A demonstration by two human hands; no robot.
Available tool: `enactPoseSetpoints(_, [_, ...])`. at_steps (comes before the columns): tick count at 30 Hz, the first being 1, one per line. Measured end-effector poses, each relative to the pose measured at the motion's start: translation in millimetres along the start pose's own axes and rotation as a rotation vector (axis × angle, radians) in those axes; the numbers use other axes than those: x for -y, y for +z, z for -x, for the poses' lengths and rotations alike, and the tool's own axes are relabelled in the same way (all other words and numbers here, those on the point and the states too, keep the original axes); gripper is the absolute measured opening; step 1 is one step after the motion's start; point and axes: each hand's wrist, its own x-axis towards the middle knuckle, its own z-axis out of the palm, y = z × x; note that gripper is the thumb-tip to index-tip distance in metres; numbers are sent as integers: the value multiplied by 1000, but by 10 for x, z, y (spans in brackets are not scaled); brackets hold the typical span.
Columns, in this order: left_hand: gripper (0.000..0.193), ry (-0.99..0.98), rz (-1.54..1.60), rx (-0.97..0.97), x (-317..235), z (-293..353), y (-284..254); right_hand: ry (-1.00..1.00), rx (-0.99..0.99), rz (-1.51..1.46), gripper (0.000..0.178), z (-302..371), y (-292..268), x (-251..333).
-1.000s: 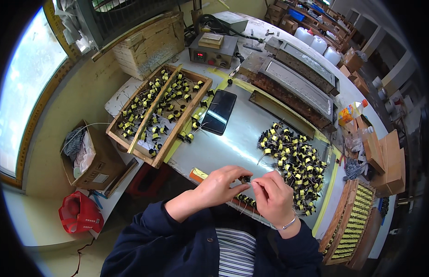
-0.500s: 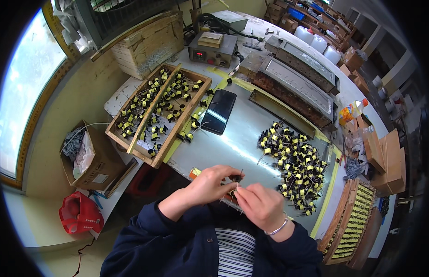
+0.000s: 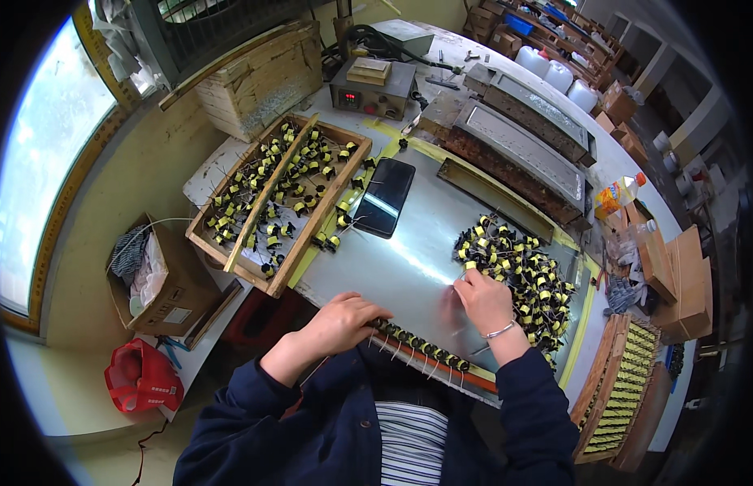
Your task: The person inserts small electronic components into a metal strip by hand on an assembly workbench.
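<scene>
At the left end of a row of small black-and-yellow wire-leaded coils (image 3: 425, 348) is my left hand (image 3: 342, 324). Its fingers are closed around a coil at that end, mostly hidden by them. The row lies along a narrow strip with an orange edge (image 3: 482, 379) at the table's near edge, thin wire leads hanging over the front. My right hand (image 3: 485, 301) pinches a coil with a yellow band (image 3: 471, 266) at the left side of a loose coil pile (image 3: 526, 283). A silvery bracelet is on the right wrist.
A wooden tray (image 3: 318, 231) with loose coils stands at the left, a black phone (image 3: 386, 197) beside it. Long metal moulds (image 3: 518, 150) lie at the back. A wooden rack with yellow rows (image 3: 615, 393), a bottle (image 3: 619, 194) and cardboard (image 3: 684, 283) are at the right.
My hands have parted: the left went leftward to the row's end, the right moved up and right to the pile and grasps a coil there. The row now shows.
</scene>
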Motion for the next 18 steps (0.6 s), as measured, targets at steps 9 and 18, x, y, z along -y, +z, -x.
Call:
enactPoseSetpoints(9, [31,-34,-11,-46,-106,-69,-234,26,-13,107,8,-2,22,-57])
enactPoseSetpoints(18, [26,-3,8,-272,-438,-346,-172,265,-264,-688,14,-14,-631,372])
